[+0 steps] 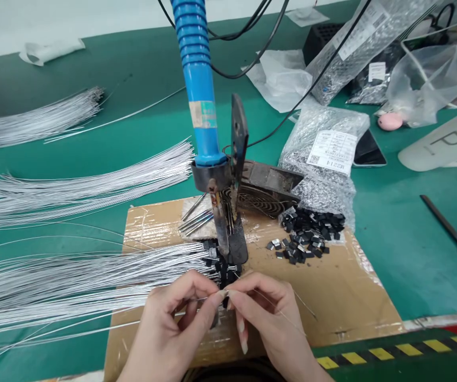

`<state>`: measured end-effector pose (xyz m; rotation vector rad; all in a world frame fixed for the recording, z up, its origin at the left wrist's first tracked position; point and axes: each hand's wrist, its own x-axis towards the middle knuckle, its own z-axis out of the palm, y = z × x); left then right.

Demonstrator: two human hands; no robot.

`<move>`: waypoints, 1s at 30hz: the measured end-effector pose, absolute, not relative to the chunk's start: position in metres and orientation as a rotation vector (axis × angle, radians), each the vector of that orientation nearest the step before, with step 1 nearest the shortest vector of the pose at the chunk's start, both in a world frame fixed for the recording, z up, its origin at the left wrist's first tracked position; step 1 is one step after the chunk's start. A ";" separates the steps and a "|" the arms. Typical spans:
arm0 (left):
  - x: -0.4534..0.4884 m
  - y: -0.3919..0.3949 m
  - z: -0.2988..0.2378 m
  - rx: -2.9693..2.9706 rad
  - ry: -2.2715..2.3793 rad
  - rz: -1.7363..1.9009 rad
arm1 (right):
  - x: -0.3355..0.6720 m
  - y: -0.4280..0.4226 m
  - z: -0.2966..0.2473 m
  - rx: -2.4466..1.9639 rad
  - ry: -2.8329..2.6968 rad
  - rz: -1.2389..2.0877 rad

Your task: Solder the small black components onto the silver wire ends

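Note:
My left hand (176, 323) is closed in a pinch, with a thin grey wire running in between its fingers from the left. Its fingertips meet those of my right hand (270, 313), also pinched, in front of the stand. Fine strands of thin wire (307, 306) stick out past my right hand toward the lower right. The spot where the fingertips meet hides the wire ends. Just beyond my hands, a bundle of grey wires (132, 270) ends in small black connectors (211, 249). A blue-handled soldering iron (198, 79) points down in its metal holder (239, 159).
Cardboard (332, 297) covers the work area. Loose black connectors (303, 244) lie at right by a bubble-wrap bag (324, 154). A small fan (270, 185) stands behind the iron. More wire bundles (93, 183) lie left. A whitish cup (447, 138) and tweezers-like dark tool (447, 223) are right.

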<state>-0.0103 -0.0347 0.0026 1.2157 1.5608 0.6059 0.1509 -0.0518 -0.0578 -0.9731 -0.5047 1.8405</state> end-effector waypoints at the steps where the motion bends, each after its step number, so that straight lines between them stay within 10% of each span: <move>1: -0.010 -0.035 0.003 1.216 1.559 0.608 | 0.151 -0.051 -0.058 -0.966 -0.496 1.849; 30: -0.010 -0.039 -0.006 1.186 1.525 0.618 | 0.157 -0.046 -0.055 -0.977 -0.420 1.950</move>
